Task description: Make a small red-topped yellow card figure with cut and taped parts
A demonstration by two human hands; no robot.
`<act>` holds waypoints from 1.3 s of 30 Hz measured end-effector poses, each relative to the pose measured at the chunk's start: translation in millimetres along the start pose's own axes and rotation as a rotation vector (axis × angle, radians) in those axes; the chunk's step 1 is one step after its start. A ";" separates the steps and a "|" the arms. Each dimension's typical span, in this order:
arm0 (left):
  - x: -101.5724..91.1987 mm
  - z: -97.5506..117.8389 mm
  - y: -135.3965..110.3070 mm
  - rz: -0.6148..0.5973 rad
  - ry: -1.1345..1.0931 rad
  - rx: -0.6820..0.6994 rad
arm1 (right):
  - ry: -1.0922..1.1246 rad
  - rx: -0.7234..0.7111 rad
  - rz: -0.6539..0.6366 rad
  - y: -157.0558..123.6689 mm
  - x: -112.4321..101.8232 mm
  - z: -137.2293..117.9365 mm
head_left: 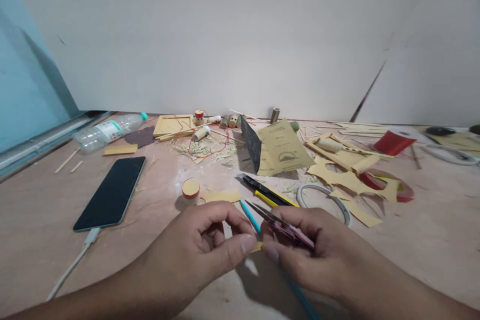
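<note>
My left hand (204, 247) is curled at the front of the table, its thumb and forefinger pinching a tiny tan scrap of sandpaper (257, 246). My right hand (305, 250) is closed around small pink-handled scissors (282, 223), blades pointing up and left, with its thumb tip touching the same scrap. A thin blue stick (249, 216) lies on the table under and between the hands. Just beyond them are a yellow-and-black utility knife (267, 191) and a short wooden cylinder with a red top (191, 190).
A black phone (111, 192) on a charging cable lies to the left, with a plastic bottle (108, 131) behind it. Sandpaper sheets (281, 150), cut scraps, tape rings (324, 200), a red tape roll (386, 182) and small bamboo pieces (210, 125) litter the middle and right. A white wall stands behind.
</note>
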State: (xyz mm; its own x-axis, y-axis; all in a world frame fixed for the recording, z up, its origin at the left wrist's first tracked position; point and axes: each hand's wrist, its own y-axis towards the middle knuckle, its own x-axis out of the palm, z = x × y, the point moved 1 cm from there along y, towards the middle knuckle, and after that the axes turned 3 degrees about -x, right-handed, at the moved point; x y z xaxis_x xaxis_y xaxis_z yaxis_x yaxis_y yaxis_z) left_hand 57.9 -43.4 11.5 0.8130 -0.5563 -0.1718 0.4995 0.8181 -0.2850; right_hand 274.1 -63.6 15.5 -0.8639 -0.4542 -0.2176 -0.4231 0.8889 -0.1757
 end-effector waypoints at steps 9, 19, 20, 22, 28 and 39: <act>3.7 2.7 0.1 -0.035 0.176 0.002 | -0.018 -0.007 -0.008 0.4 0.5 -0.1; 6.7 1.4 0.4 -0.034 -0.026 -0.058 | 0.093 -0.049 0.046 -1.5 -1.7 1.0; 5.3 2.1 0.2 -0.020 -0.089 -0.050 | 0.131 -0.042 0.046 -2.3 -2.6 2.0; 2.0 4.3 -0.1 0.003 -0.178 -0.034 | 0.188 -0.005 0.018 -3.5 -3.2 4.2; -2.0 10.5 -0.5 0.042 -0.244 0.003 | 0.110 0.040 0.024 -2.8 0.6 6.6; -2.7 12.1 -4.3 0.087 -0.206 0.023 | 0.089 0.008 0.010 -0.9 0.1 4.7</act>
State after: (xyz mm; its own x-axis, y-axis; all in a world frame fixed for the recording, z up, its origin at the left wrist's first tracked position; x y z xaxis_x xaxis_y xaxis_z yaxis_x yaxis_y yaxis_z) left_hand 57.2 -43.7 24.6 0.8962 -0.4436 0.0022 0.4293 0.8662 -0.2558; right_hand 275.7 -64.7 11.1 -0.8892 -0.4376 -0.1334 -0.4121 0.8928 -0.1819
